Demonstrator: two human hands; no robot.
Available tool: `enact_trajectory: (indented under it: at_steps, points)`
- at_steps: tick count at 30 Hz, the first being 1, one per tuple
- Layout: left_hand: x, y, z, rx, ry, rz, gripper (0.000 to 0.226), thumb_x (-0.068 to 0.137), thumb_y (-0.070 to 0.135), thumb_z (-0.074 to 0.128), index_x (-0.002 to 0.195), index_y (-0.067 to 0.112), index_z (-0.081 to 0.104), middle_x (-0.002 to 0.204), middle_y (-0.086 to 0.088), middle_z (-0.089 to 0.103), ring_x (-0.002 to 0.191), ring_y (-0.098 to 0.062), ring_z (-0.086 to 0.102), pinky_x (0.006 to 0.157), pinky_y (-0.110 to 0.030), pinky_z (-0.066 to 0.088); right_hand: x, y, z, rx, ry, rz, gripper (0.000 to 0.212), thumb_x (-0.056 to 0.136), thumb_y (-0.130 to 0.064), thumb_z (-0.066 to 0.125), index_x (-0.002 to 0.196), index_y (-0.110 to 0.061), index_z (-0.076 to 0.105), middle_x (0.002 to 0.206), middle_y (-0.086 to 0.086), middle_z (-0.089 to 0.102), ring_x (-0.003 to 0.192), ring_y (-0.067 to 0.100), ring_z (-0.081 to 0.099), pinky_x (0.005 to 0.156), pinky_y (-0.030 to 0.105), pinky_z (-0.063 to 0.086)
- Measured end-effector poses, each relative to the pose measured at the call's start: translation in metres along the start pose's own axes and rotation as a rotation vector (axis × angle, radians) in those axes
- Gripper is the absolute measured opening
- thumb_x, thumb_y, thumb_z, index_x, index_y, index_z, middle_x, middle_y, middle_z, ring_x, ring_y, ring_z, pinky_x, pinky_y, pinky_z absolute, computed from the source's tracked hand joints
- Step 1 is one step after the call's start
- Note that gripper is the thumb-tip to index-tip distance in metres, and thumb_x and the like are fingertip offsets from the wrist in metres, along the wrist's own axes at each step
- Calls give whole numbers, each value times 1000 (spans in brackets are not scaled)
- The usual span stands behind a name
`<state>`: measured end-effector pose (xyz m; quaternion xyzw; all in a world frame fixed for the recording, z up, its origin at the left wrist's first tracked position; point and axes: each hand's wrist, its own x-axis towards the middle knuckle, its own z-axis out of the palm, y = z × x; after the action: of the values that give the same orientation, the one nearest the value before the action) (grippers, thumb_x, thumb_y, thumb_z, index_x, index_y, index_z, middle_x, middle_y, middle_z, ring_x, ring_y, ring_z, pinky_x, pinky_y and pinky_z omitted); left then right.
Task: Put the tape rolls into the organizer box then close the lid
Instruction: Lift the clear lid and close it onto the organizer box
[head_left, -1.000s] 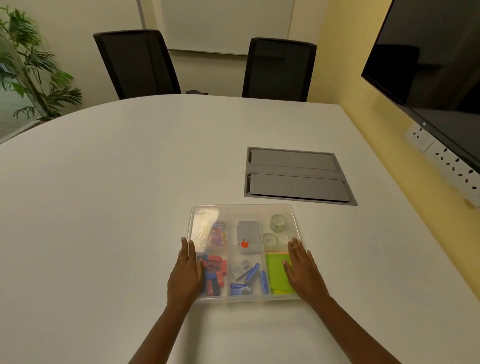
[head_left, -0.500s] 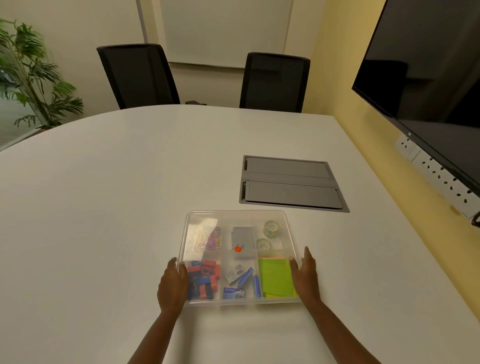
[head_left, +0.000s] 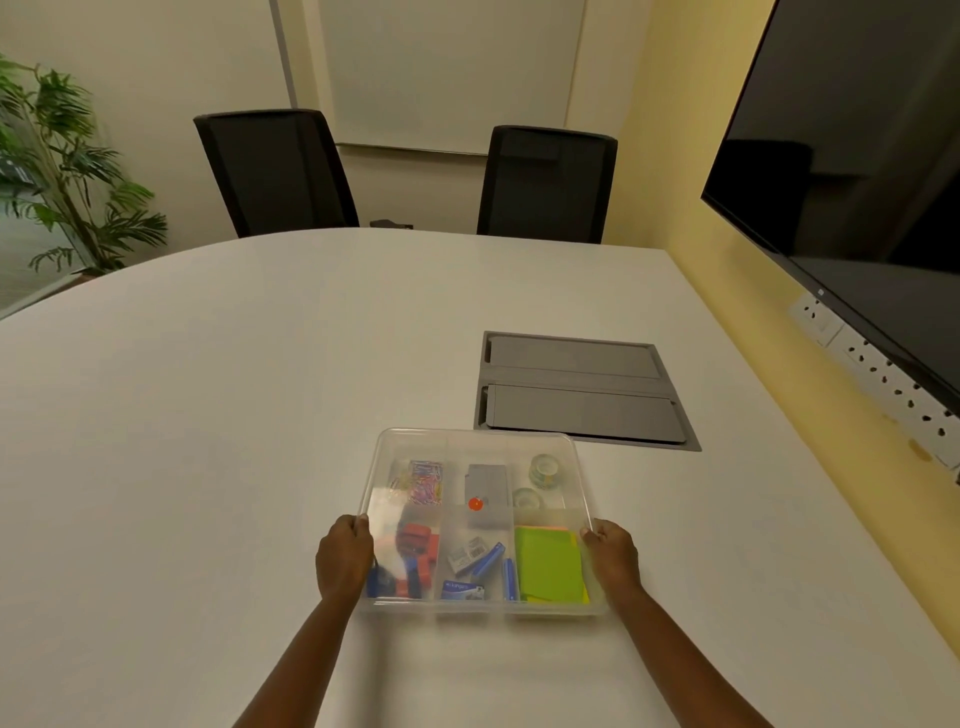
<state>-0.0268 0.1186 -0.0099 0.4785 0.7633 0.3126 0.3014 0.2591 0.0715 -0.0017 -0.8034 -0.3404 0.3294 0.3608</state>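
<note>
A clear plastic organizer box (head_left: 480, 439) sits on the white table (head_left: 208, 415) in front of me with its clear lid lying on top. Two clear tape rolls (head_left: 543, 470) (head_left: 527, 499) lie in its far right compartment. Other compartments hold paper clips, red and blue binder clips, a grey item with a red dot, staple boxes and green sticky notes. My left hand (head_left: 344, 558) grips the box's left edge. My right hand (head_left: 613, 556) grips its right edge. Both thumbs rest on the lid rim.
A grey cable hatch (head_left: 582, 387) is set into the table just beyond the box to the right. Two black chairs (head_left: 275, 171) (head_left: 545, 182) stand at the far side. A wall screen (head_left: 857, 156) hangs at right, a plant (head_left: 62, 171) at far left.
Both hands slid from lying flat on the lid outward to the box's left and right edges and curled around them. The view has shifted slightly.
</note>
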Motion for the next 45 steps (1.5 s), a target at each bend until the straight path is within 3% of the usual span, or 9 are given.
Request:
enact_trajectory:
  at_steps: [14, 19, 21, 24, 30, 33, 36, 40, 45]
  points:
    - [41, 23, 25, -9, -27, 42, 29, 98, 15, 37, 95, -6, 57, 101, -27, 65, 78, -29, 54, 72, -34, 41, 34, -10, 9, 18, 61, -16, 19, 93, -4, 49, 99, 9, 60, 90, 20, 62, 82, 25, 50, 71, 28, 34]
    - [36, 19, 24, 31, -22, 47, 31, 98, 18, 35, 102, -5, 55, 105, -26, 65, 89, -36, 61, 80, -40, 49, 29, -13, 7, -92, 62, -60, 26, 95, -5, 46, 115, 9, 55, 115, 26, 63, 108, 38, 57, 89, 37, 45]
    - [30, 23, 23, 97, -50, 58, 32, 98, 20, 37, 117, -2, 49, 118, -25, 61, 106, -40, 59, 92, -47, 48, 24, -13, 9, -190, 56, -109, 29, 96, -5, 44, 121, 10, 49, 130, 27, 53, 120, 39, 51, 98, 40, 42]
    - [19, 28, 23, 393, -54, 201, 47, 98, 22, 34, 140, 2, 24, 150, -22, 28, 139, -37, 26, 113, -46, 29, 12, -15, 13, -388, 40, -199, 46, 98, -10, 39, 141, 2, 27, 154, 22, 20, 142, 34, 23, 113, 40, 30]
    - [-16, 35, 38, 608, -178, 511, 54, 99, 29, 24, 145, 7, 5, 157, -16, 6, 145, -29, 7, 118, -41, 13, -18, -17, 32, -837, -45, -451, 51, 101, -29, 30, 147, -12, 13, 159, 14, 4, 147, 25, 8, 119, 40, 15]
    - [-37, 34, 46, 621, -271, 545, 53, 99, 31, 21, 145, 9, 5, 157, -14, 4, 146, -27, 2, 119, -41, 6, -41, -18, 42, -890, -60, -508, 55, 97, -34, 43, 143, -8, 27, 154, 21, 22, 144, 28, 24, 116, 43, 25]
    - [-53, 25, 52, 658, -314, 546, 54, 99, 35, 19, 145, 11, 3, 158, -12, 2, 146, -27, -1, 119, -41, 4, -63, -22, 45, -941, 32, -571, 62, 63, -43, 82, 111, -6, 67, 117, 20, 68, 109, 27, 66, 84, 44, 57]
    - [-68, 12, 52, 691, -313, 573, 56, 98, 40, 19, 145, 15, 1, 158, -10, 0, 146, -27, -1, 119, -41, 1, -72, -7, 52, -887, -142, -512, 59, 98, -41, 34, 146, -12, 17, 157, 16, 17, 146, 29, 15, 119, 49, 14]
    - [-76, 5, 48, 738, -292, 602, 57, 98, 41, 19, 145, 16, 0, 158, -12, 1, 145, -28, 0, 120, -42, 0, -88, -4, 46, -926, 4, -588, 62, 85, -45, 60, 135, -12, 44, 142, 19, 47, 131, 28, 47, 106, 49, 40]
